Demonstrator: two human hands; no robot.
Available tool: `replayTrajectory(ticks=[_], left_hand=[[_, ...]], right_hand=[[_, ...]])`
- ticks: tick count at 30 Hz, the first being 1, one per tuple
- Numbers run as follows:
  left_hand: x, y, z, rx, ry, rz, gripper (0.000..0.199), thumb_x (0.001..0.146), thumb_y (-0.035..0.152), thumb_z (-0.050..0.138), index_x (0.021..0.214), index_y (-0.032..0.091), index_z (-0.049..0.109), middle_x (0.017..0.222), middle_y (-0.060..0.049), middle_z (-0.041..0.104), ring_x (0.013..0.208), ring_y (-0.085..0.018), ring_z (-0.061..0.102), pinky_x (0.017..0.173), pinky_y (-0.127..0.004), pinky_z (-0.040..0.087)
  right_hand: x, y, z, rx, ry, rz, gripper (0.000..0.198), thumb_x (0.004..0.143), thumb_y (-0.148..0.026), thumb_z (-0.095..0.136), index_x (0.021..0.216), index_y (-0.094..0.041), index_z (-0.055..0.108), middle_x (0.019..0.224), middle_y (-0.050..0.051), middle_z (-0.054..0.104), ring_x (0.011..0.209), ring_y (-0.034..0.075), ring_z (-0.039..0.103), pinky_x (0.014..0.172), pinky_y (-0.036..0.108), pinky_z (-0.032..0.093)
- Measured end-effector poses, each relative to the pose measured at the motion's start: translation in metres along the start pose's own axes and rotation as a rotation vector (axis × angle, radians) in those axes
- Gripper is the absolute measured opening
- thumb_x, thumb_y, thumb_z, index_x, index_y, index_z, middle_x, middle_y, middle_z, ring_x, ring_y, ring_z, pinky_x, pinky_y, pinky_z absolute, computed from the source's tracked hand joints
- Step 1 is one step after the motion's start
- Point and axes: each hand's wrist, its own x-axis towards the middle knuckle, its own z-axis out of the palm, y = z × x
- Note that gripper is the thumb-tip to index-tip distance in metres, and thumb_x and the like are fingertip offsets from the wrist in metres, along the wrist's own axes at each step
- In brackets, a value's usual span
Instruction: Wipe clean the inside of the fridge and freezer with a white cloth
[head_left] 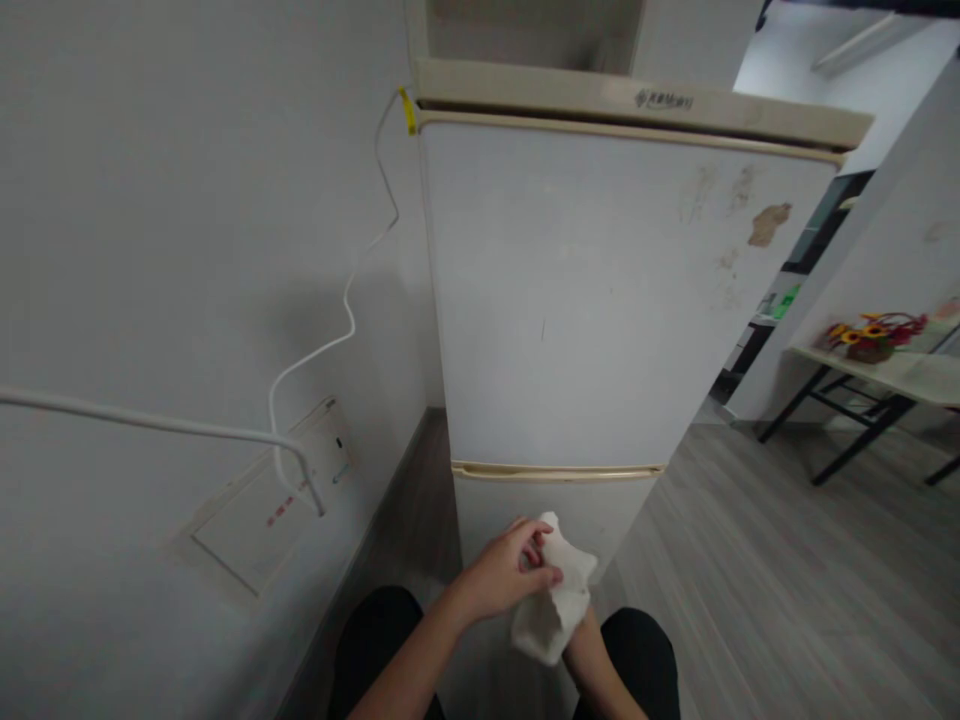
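Note:
A crumpled white sheet (568, 570), a paper tissue or thin cloth by its look, is held in front of the refrigerator's lower door. With thumb and curled fingers, my left hand (510, 568) grips its left side. My right forearm (600, 665) comes up from below, and the sheet covers my right hand, so its fingers are hidden. Behind both hands stands a white two-door refrigerator (570, 290) with a yellowed trim. Brown stains and a peeled patch (769, 225) mark its upper door, and both doors are shut.
A white cable (349, 300) runs down the left wall beside a flat wall panel (270, 500). My knees (382, 630) are close on either side of my arms. To the right, a table (900, 375) carries a flower basket (870, 345) above the grey wood-look floor (772, 570).

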Motion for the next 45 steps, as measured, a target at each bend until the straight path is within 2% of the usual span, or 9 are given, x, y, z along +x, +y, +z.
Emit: replayTrajectory(ticks=[5, 11, 18, 23, 28, 36, 40, 43, 45], left_hand=[[-0.006, 0.005, 0.005, 0.184, -0.134, -0.002, 0.059, 0.063, 0.043, 0.089, 0.115, 0.022, 0.069, 0.096, 0.001, 0.064, 0.085, -0.016, 0.058, 0.075, -0.026, 0.044], [-0.015, 0.014, 0.019, 0.259, 0.006, 0.128, 0.005, 0.086, 0.025, 0.066, 0.088, 0.022, 0.069, 0.086, 0.001, 0.064, 0.082, -0.015, 0.061, 0.075, -0.024, 0.043], [-0.017, 0.02, 0.015, 0.2, 0.509, 0.163, 0.019, 0.098, 0.032, 0.052, 0.093, 0.022, 0.067, 0.096, -0.005, 0.064, 0.089, -0.017, 0.063, 0.082, -0.028, 0.049], [-0.021, 0.025, 0.02, 0.106, 0.149, 0.308, 0.024, 0.1, 0.027, 0.049, 0.112, 0.022, 0.069, 0.112, -0.007, 0.071, 0.105, -0.018, 0.066, 0.096, -0.03, 0.051], [-0.026, 0.016, 0.011, 0.229, 0.196, 0.333, 0.051, 0.085, 0.014, 0.059, 0.136, 0.024, 0.059, 0.141, -0.009, 0.061, 0.135, -0.023, 0.053, 0.118, -0.042, 0.039], [-0.024, 0.005, -0.009, 0.303, 0.044, 0.297, 0.072, 0.081, 0.017, 0.07, 0.148, 0.035, 0.05, 0.158, -0.005, 0.046, 0.144, -0.023, 0.047, 0.121, -0.041, 0.037], [-0.027, 0.002, -0.006, 0.287, 0.027, 0.356, 0.091, 0.074, 0.03, 0.084, 0.154, 0.031, 0.04, 0.166, -0.011, 0.033, 0.151, -0.028, 0.037, 0.124, -0.048, 0.032], [-0.031, 0.005, 0.0, 0.269, 0.057, 0.416, 0.09, 0.065, 0.042, 0.091, 0.143, 0.024, 0.05, 0.163, -0.017, 0.038, 0.15, -0.032, 0.038, 0.122, -0.049, 0.034], [-0.032, 0.007, 0.006, 0.28, 0.11, 0.431, 0.066, 0.069, 0.037, 0.088, 0.127, 0.022, 0.06, 0.155, -0.016, 0.048, 0.145, -0.031, 0.045, 0.119, -0.046, 0.037]], right_hand=[[0.003, -0.027, -0.008, -0.213, -0.029, -0.076, 0.025, 0.077, -0.039, 0.072, 0.085, -0.016, 0.069, 0.084, 0.009, 0.07, 0.082, 0.023, 0.064, 0.078, 0.033, 0.053], [0.003, -0.024, -0.008, -0.159, 0.053, 0.051, 0.013, 0.071, -0.027, 0.068, 0.076, -0.016, 0.065, 0.075, 0.005, 0.064, 0.076, 0.021, 0.059, 0.072, 0.031, 0.049], [-0.003, -0.044, -0.011, 0.15, 0.059, 0.261, 0.056, 0.079, -0.042, 0.076, 0.129, -0.021, 0.06, 0.107, 0.008, 0.066, 0.091, 0.021, 0.066, 0.077, 0.032, 0.053], [-0.012, -0.063, 0.008, 0.516, 0.01, 0.301, 0.058, 0.077, -0.056, 0.081, 0.12, -0.019, 0.066, 0.119, 0.011, 0.069, 0.108, 0.026, 0.066, 0.09, 0.035, 0.053], [-0.003, -0.081, 0.013, 0.569, 0.235, 0.342, 0.056, 0.069, -0.046, 0.09, 0.11, -0.014, 0.069, 0.103, 0.009, 0.074, 0.09, 0.023, 0.07, 0.081, 0.031, 0.055], [-0.003, -0.097, -0.004, 0.54, -0.099, 0.395, 0.053, 0.06, -0.027, 0.094, 0.104, -0.013, 0.068, 0.084, 0.003, 0.07, 0.063, 0.012, 0.06, 0.061, 0.022, 0.05], [0.0, -0.102, -0.003, 0.689, 0.052, 0.399, 0.046, 0.059, -0.027, 0.094, 0.096, -0.016, 0.069, 0.084, 0.001, 0.071, 0.062, 0.011, 0.06, 0.059, 0.019, 0.05], [0.003, -0.103, -0.001, 0.73, 0.125, 0.419, 0.045, 0.061, -0.024, 0.094, 0.098, -0.016, 0.069, 0.09, 0.001, 0.072, 0.069, 0.011, 0.064, 0.061, 0.019, 0.052], [0.004, -0.103, 0.0, 0.727, 0.099, 0.403, 0.043, 0.065, -0.022, 0.092, 0.101, -0.016, 0.069, 0.09, 0.002, 0.072, 0.07, 0.012, 0.064, 0.062, 0.019, 0.053]])
